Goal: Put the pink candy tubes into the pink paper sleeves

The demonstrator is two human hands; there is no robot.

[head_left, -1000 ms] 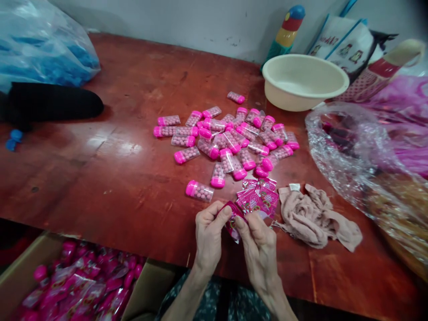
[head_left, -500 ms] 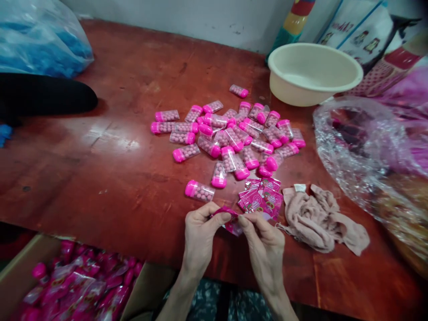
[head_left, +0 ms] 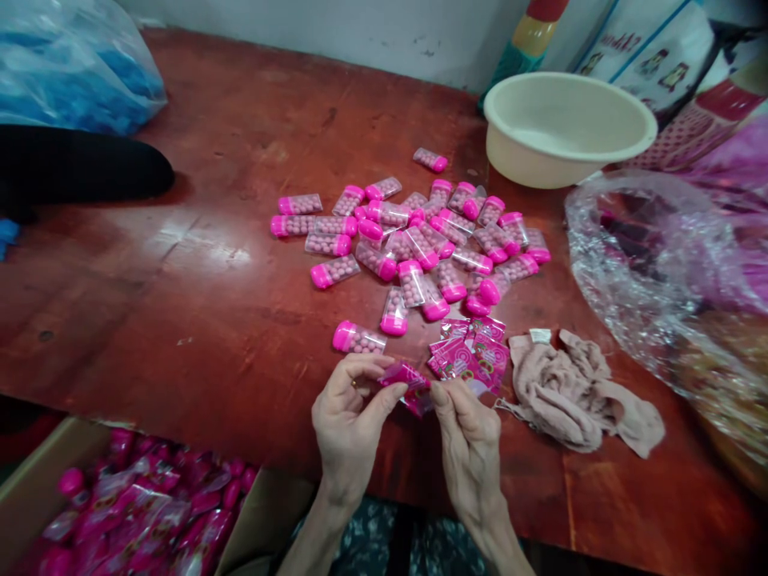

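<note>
Close to the table's front edge, my left hand and my right hand pinch a small pink plastic wrapper between them. The left fingers hold its left side; the right thumb and fingertips grip its right edge. Just beyond the right hand lies a pile of flat pink printed wrappers. A clear tube of pink candy balls with a pink cap lies just past the left hand. Farther back, several more such candy tubes are scattered in a loose heap.
A crumpled beige cloth lies to the right, beside clear plastic bags. A cream basin stands at the back right. At front left is a cardboard box of pink packs. A dark sleeve-like shape and blue-filled bag are left.
My left hand has shifted slightly left and its fingers have opened out a little around the wrapper. More of the wrapper shows between the hands now.
</note>
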